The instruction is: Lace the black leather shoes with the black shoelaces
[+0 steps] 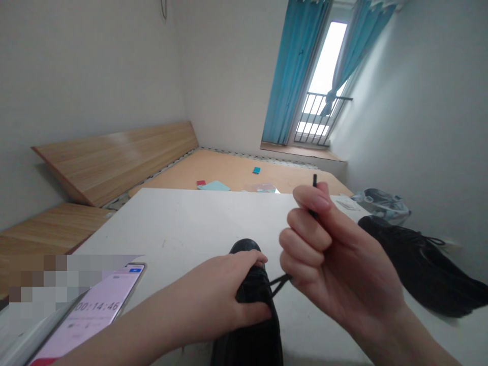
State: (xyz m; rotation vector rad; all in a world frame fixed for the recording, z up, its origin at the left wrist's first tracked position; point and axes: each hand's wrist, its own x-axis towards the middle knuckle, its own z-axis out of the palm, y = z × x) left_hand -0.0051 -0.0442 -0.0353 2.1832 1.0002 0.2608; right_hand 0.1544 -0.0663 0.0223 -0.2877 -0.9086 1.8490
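A black shoe [249, 340] lies on the white table [190, 218] with its toe pointing away from me. My left hand [229, 290] is wrapped over the top of this shoe, thumb on the near side and fingers across the front; the fingertips are partly hidden. Up and to the right of the shoe, my right hand [316, 239] is closed on a black shoelace [281, 279]. The lace runs from the shoe's eyelets into the fist, and its tip sticks up above the pinched thumb and forefinger.
A second black shoe [423, 264], laced, sits at the table's right. Behind it is a clear plastic bag [383, 203]. A phone [95, 310] showing a timer leans at the left. Beyond the table, small cards [256, 170] lie on a bed [229, 162].
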